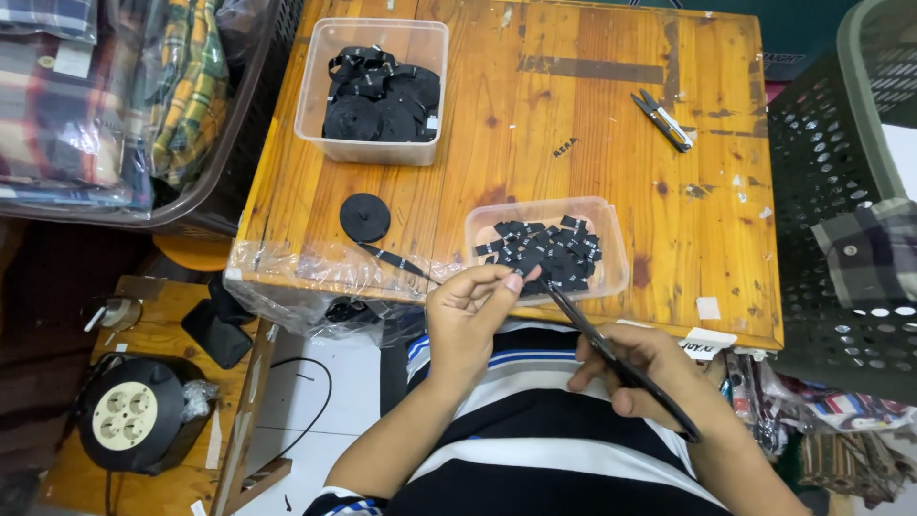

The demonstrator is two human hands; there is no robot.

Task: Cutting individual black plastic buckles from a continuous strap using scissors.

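Note:
My left hand (pixel 470 311) pinches the end of a black label ribbon (pixel 396 261) that runs back to a black ribbon roll (pixel 365 217) lying on the wooden table (pixel 573 124). My right hand (pixel 645 368) grips black scissors (pixel 611 354) whose blades point up toward the ribbon end by my left fingertips. Just beyond, a clear plastic tub (pixel 611 253) holds several cut black labels (pixel 544 253).
A larger clear tub (pixel 315 96) of black ribbon rolls stands at the table's far left. Small thread snips (pixel 662 120) lie far right. A dark mesh basket (pixel 841 191) stands right, a bin of plaid cloth (pixel 115 96) left, a cable reel (pixel 129 413) on the floor.

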